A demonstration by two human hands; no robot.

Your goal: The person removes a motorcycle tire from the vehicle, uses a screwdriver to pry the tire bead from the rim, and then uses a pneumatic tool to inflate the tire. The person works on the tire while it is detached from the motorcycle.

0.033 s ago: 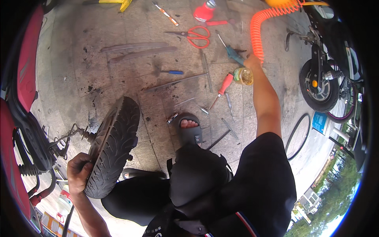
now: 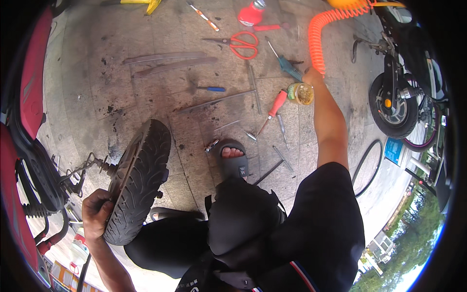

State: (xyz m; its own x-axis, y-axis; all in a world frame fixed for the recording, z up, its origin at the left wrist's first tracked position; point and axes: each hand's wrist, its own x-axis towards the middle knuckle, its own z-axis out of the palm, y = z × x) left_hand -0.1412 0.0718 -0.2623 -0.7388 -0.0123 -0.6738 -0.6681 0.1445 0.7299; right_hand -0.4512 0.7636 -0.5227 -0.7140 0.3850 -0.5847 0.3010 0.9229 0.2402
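Note:
My left hand [image 2: 98, 214] is curled round the near edge of a black scooter wheel's tyre [image 2: 143, 182], thumb on the side of it. The wheel stands tilted beside my left leg, next to the red scooter [image 2: 33, 97]. Far off to the right, my right hand [image 2: 313, 77] is closed at the place where an orange coiled hose [image 2: 317, 41] meets a teal air blow gun [image 2: 289, 68] with a thin metal nozzle. My arm partly covers that grip. Just below the hand is an open jar of yellowish grease [image 2: 300, 94].
Across the paving lie red-handled scissors [image 2: 243, 45], a red screwdriver [image 2: 278, 103], a blue-handled tool [image 2: 211, 89], a T-shaped wrench [image 2: 255, 91] and dark strips [image 2: 170, 57]. A red bottle [image 2: 251, 14] is at the back. Another scooter's wheel [image 2: 393, 104] stands right.
My right hand and forearm have shifted very slightly to the right. The left hand keeps its hold on the tyre.

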